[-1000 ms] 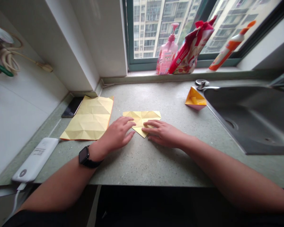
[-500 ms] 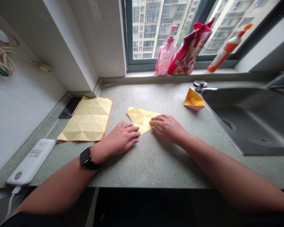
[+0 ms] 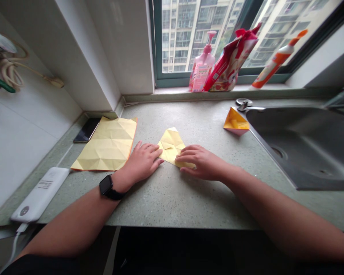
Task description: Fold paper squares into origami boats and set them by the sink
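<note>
A folded piece of yellow paper lies flat on the speckled counter between my hands, its narrow end pointing away from me. My left hand is open, palm down, with its fingertips touching the paper's left edge. Over the paper's near right corner lies my right hand, fingers stretched out and hiding that corner. To the left, larger creased yellow sheets with an orange edge lie flat. A folded orange paper boat-like shape stands farther back on the right, beside the sink.
A steel sink takes up the right side. At left are a white power bank with a cable and a dark phone. A pink pump bottle, a red bag and an orange-white bottle stand on the windowsill.
The folded paper has turned on the counter, so its narrow end now points away instead of to the left. My left hand has shifted slightly away from me and left.
</note>
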The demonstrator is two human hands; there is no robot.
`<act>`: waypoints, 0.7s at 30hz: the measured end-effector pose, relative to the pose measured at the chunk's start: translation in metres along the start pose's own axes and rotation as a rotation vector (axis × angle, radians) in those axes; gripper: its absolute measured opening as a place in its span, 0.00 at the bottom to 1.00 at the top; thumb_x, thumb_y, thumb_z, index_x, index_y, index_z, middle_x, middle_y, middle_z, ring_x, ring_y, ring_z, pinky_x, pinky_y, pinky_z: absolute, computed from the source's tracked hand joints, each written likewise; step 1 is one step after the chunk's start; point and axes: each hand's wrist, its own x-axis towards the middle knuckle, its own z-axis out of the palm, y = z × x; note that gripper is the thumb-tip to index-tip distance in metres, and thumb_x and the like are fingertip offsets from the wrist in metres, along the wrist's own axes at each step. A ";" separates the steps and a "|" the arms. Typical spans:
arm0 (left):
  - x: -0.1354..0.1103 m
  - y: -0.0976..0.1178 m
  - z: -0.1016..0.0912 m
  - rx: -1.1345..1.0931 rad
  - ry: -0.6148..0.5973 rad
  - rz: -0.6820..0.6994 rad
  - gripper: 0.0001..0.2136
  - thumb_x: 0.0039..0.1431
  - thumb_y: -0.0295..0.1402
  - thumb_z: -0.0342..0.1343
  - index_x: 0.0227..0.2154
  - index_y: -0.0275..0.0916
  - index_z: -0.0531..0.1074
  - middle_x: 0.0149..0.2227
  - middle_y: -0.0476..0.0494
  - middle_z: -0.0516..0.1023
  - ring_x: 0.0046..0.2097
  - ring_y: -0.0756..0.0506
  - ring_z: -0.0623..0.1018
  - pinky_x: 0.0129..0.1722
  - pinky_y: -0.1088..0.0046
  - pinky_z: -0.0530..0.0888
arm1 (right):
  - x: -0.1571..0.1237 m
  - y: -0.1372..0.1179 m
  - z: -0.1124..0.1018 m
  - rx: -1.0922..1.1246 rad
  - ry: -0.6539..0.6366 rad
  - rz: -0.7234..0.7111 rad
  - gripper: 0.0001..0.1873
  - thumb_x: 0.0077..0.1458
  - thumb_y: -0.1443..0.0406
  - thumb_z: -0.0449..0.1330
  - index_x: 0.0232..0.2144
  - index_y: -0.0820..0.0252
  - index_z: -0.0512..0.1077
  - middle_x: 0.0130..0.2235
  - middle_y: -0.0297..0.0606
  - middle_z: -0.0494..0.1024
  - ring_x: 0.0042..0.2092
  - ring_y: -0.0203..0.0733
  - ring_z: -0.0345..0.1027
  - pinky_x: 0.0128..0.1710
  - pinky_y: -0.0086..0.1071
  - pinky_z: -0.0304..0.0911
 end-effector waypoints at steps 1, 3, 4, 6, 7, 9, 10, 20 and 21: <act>0.001 0.000 0.001 0.014 0.011 -0.010 0.17 0.78 0.42 0.54 0.61 0.42 0.77 0.64 0.36 0.79 0.65 0.33 0.74 0.71 0.41 0.63 | 0.000 -0.004 0.000 0.035 -0.020 -0.037 0.15 0.67 0.59 0.67 0.55 0.47 0.84 0.54 0.39 0.88 0.57 0.51 0.79 0.62 0.50 0.70; 0.002 0.000 0.003 0.033 0.027 -0.026 0.17 0.78 0.41 0.53 0.61 0.40 0.77 0.65 0.32 0.77 0.65 0.32 0.74 0.68 0.44 0.67 | 0.002 -0.013 0.002 0.087 -0.064 -0.105 0.18 0.67 0.59 0.68 0.57 0.46 0.83 0.58 0.37 0.86 0.61 0.51 0.76 0.66 0.51 0.67; 0.002 0.002 0.003 0.036 0.030 -0.031 0.18 0.78 0.40 0.53 0.61 0.39 0.77 0.65 0.31 0.77 0.64 0.32 0.73 0.66 0.45 0.69 | 0.002 -0.017 0.003 0.100 -0.080 -0.134 0.19 0.68 0.59 0.67 0.59 0.45 0.82 0.59 0.36 0.86 0.62 0.51 0.75 0.67 0.52 0.66; 0.003 0.005 0.004 0.037 0.026 -0.036 0.18 0.77 0.38 0.53 0.62 0.39 0.77 0.64 0.30 0.77 0.63 0.32 0.74 0.64 0.47 0.72 | 0.003 -0.018 0.005 0.091 -0.069 -0.159 0.19 0.70 0.61 0.64 0.61 0.46 0.81 0.60 0.36 0.85 0.64 0.51 0.74 0.69 0.53 0.65; 0.003 0.006 0.004 0.037 0.021 -0.033 0.17 0.77 0.38 0.53 0.62 0.41 0.77 0.63 0.31 0.77 0.62 0.32 0.74 0.63 0.48 0.73 | 0.003 -0.016 0.006 0.073 -0.038 -0.152 0.19 0.71 0.63 0.62 0.61 0.47 0.80 0.60 0.37 0.85 0.64 0.51 0.73 0.69 0.54 0.65; 0.004 0.008 0.005 0.035 0.011 -0.011 0.18 0.77 0.36 0.53 0.64 0.44 0.77 0.63 0.34 0.77 0.61 0.34 0.75 0.62 0.50 0.74 | 0.002 -0.005 0.008 0.017 0.059 -0.096 0.22 0.71 0.68 0.58 0.62 0.48 0.80 0.60 0.39 0.85 0.64 0.52 0.74 0.68 0.55 0.67; 0.005 0.007 0.005 0.031 0.007 0.004 0.18 0.77 0.35 0.53 0.64 0.46 0.77 0.63 0.35 0.77 0.61 0.34 0.75 0.62 0.50 0.74 | 0.001 0.002 0.009 -0.010 0.101 -0.059 0.24 0.69 0.70 0.58 0.62 0.48 0.80 0.60 0.40 0.85 0.64 0.52 0.74 0.68 0.56 0.67; 0.016 -0.006 0.017 -0.197 0.014 0.154 0.21 0.73 0.24 0.53 0.60 0.49 0.81 0.65 0.39 0.77 0.66 0.38 0.74 0.68 0.52 0.72 | -0.003 0.027 0.008 -0.104 0.005 0.001 0.27 0.59 0.73 0.62 0.59 0.49 0.82 0.61 0.40 0.84 0.61 0.53 0.76 0.67 0.57 0.66; 0.015 -0.005 0.014 -0.207 -0.008 0.152 0.20 0.74 0.26 0.53 0.61 0.48 0.81 0.66 0.39 0.77 0.68 0.38 0.73 0.70 0.51 0.71 | -0.003 0.026 0.008 -0.102 0.005 -0.006 0.26 0.60 0.72 0.63 0.58 0.49 0.82 0.60 0.40 0.84 0.60 0.52 0.77 0.65 0.55 0.68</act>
